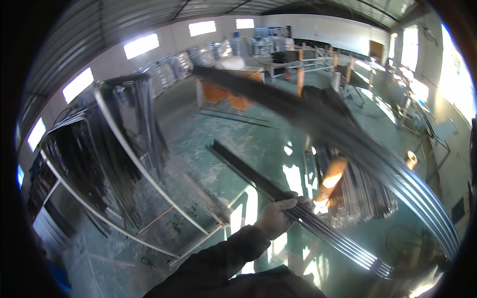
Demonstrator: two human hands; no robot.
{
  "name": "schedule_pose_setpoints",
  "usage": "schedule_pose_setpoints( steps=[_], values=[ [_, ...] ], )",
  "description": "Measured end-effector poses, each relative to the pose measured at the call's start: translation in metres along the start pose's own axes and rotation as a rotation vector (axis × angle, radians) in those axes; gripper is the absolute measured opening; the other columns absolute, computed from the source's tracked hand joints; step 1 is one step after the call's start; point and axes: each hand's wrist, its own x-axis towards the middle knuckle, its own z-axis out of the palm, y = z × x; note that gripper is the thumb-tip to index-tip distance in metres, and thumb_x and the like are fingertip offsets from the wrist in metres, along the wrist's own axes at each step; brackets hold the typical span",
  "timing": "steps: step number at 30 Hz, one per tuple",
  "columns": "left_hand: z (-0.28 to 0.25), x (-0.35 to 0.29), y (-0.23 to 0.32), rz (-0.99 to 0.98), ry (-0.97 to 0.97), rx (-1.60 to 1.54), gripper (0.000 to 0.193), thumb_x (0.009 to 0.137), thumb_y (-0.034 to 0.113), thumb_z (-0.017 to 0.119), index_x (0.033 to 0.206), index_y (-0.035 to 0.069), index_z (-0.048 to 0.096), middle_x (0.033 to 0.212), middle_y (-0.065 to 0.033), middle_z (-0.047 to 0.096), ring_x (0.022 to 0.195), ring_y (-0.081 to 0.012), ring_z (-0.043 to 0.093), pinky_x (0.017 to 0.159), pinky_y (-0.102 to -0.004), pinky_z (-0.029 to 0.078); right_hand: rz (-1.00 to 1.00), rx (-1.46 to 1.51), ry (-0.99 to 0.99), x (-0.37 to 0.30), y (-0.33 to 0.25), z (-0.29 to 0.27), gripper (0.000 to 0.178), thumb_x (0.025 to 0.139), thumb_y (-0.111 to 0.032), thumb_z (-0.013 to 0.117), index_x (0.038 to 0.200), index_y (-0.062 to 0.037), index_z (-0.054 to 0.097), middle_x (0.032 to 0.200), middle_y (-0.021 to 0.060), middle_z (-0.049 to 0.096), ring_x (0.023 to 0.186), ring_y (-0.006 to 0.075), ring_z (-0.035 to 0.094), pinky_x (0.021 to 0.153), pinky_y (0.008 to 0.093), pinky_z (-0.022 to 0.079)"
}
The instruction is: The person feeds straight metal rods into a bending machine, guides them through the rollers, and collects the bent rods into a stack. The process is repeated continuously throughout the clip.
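My left hand (276,216) is closed round a slim bundle of long dark metal profiles (338,241), ahead of my body. The bundle slants from the middle of the view down to the lower right, its near end bright with reflected light. Above it, a larger bundle of long dark metal profiles (348,131) crosses the right side of the view, smeared by motion. What supports this larger bundle is out of sight. My right hand does not show.
At left, a rack with pale metal rails (133,154) carries many hanging dark strips (94,164). More strips (360,198) hang at right beside an orange-brown post (332,179). A brown desk (213,93) stands ahead, with thin bars (236,119) on the green floor (191,144).
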Motion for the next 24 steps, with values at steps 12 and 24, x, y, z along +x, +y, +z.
schedule_pose_setpoints(
  steps=[12, 24],
  values=[
    [-0.203, -0.086, 0.107, 0.387, 0.346, -0.2, 0.035, 0.114, 0.025, 0.058, 0.131, -0.005, 0.065, 0.124, -0.0232, 0.071, 0.119, -0.039, 0.07, 0.116, -0.0583, 0.053, -0.539, 0.692, -0.702, -0.036, -0.443, 0.454, 0.026, 0.108, -0.009, 0.066, 0.131, 0.0034, 0.07, 0.1, 0.0137, 0.077, 0.085, 0.0188, 0.074, 0.075, 0.0332, 0.057],
    [-0.177, -0.173, 0.238, 0.918, 0.907, 0.225, 0.03, 0.11, 0.025, 0.073, 0.124, -0.002, 0.071, 0.117, -0.0121, 0.077, 0.111, -0.0247, 0.073, 0.104, -0.0399, 0.057, -1.185, 1.095, -0.398, -0.174, -0.907, 0.51, 0.026, 0.097, -0.019, 0.07, 0.115, -0.0014, 0.077, 0.102, 0.0271, 0.079, 0.099, 0.0463, 0.077, 0.089, 0.0519, 0.061]
  ],
)
